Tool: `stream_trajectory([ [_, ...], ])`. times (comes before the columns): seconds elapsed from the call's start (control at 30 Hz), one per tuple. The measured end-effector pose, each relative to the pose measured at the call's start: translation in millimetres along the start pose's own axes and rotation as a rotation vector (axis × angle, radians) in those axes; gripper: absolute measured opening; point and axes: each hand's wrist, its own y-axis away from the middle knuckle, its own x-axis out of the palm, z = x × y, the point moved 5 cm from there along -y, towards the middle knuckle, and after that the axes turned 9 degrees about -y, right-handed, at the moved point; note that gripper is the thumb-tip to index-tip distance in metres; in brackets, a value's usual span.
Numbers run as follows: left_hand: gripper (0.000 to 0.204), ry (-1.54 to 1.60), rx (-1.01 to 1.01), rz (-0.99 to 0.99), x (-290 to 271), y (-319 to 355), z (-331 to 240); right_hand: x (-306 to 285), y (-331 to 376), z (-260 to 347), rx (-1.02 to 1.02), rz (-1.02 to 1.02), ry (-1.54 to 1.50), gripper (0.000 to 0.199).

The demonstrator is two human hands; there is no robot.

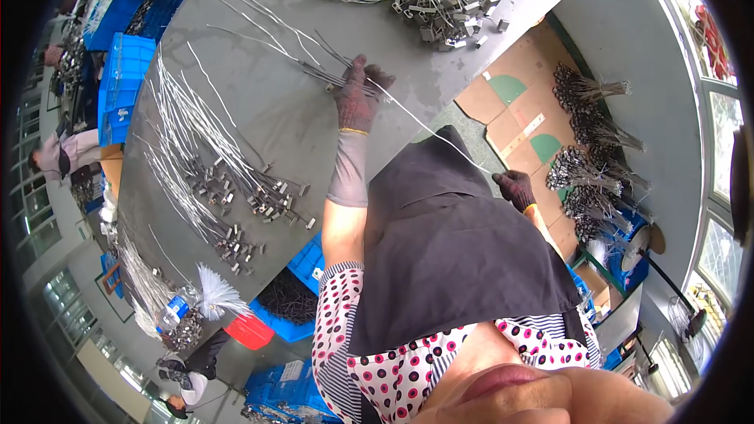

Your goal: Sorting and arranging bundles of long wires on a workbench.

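Observation:
My left hand (361, 96), in a dark glove, is closed around a few thin wires (316, 71) with dark grey sleeves, just above the grey table (275, 110). One long white wire (440, 139) runs from it across the table edge and my apron. My right hand (516, 188), also gloved, is out to the right with its fingers closed at that wire's far end. A large heap of wires with small dark block-shaped ends (440, 4) lies at the far side of the table. Another spread of white wires (177, 126) with similar ends lies to the left.
Blue crates (126, 78) line the table's left side, with a person beyond. A water bottle (174, 312), white strands (218, 292) and a red bin (251, 330) are at lower left. Cable bundles (585, 169) lie on cardboard (510, 114) at right, beside the wall.

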Motion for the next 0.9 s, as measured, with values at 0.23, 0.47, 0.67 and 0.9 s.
stream_trajectory([
  [0.23,0.025,-0.063,-0.048,0.283,8,1,43,92,-29,123,-0.367,0.143,0.029,0.047],
  [0.47,0.018,-0.855,0.298,0.247,16,15,46,194,-25,241,-0.628,0.367,-0.211,0.061],
  [0.67,0.021,-0.876,0.044,0.090,13,4,31,229,-32,281,-0.660,0.281,-0.078,0.055],
  [0.9,0.017,-0.691,0.278,0.091,8,-16,17,252,-48,289,-0.847,0.433,0.060,0.055],
])
